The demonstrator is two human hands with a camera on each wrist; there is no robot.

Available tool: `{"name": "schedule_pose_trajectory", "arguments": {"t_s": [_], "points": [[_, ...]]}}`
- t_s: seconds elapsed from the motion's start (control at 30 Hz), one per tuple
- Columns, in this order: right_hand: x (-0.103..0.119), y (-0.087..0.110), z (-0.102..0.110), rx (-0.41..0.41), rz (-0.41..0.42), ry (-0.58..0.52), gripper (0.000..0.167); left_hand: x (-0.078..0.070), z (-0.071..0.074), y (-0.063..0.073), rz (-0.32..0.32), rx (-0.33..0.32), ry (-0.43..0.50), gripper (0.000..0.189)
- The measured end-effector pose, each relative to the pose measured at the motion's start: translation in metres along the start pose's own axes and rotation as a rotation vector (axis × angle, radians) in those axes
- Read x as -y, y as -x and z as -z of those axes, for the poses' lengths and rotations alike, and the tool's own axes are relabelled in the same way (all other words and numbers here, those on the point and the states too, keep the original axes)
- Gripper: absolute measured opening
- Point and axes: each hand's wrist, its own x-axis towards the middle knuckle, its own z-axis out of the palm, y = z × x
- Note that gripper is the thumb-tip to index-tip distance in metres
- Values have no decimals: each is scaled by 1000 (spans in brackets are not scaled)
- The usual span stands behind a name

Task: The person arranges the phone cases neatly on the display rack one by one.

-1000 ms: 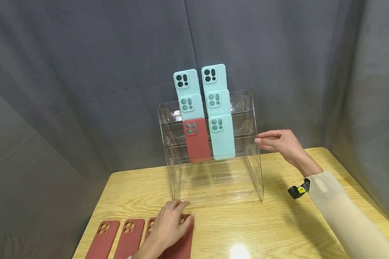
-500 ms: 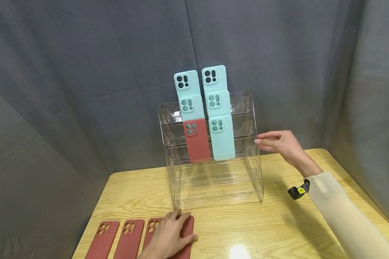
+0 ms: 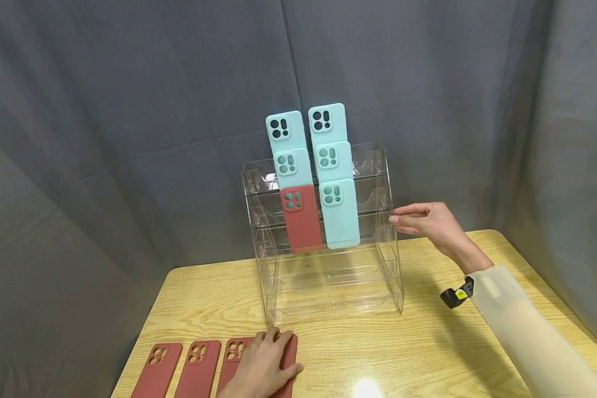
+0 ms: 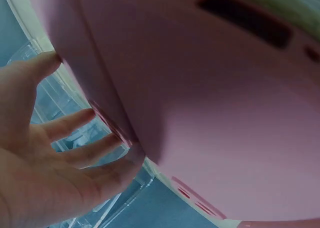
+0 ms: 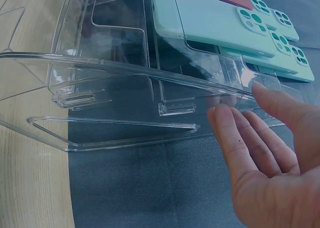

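Observation:
My left hand [image 3: 263, 362] lies over the rightmost red phone case [image 3: 290, 354] on the table, its thumb by the case's right edge. In the left wrist view, the extended fingers [image 4: 75, 125] touch the edge of a pinkish-looking case [image 4: 210, 108]. My right hand [image 3: 430, 224] pinches the right side panel of a clear tiered display rack [image 3: 363, 276]; thumb and fingertips meet at the panel's edge in the right wrist view. A red phone case [image 3: 302, 221] and a mint phone case [image 3: 340, 218] stand side by side in the rack, with more mint cases behind.
Left of my left hand, more red phone cases lie in a row, among them the leftmost case [image 3: 154, 376] and its neighbour [image 3: 198, 373]. The wooden table [image 3: 358, 354] is bordered by grey curtains [image 3: 179, 110] behind and at both sides.
My left hand has shifted slightly down and settled flatter over the rightmost red case, its thumb moving down along the right edge. My right hand stays at the rack's side.

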Motion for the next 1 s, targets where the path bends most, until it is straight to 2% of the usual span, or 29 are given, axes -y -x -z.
{"name": "schedule_pose_trajectory", "arguments": {"t_s": [0.2, 0.47, 0.77, 1.0], "points": [[0, 0, 0, -4, 5, 16, 62, -6, 2, -3, 32, 27, 16, 64], [0, 1, 0, -6, 10, 1, 59, -14, 2, -7, 62, 0, 40, 53], [1, 1, -1, -11, 11, 6, 59, -17, 3, -9, 105, 27, 50, 50], [0, 1, -2, -9, 19, -10, 59, -22, 3, -10, 114, -23, 53, 53]]}}
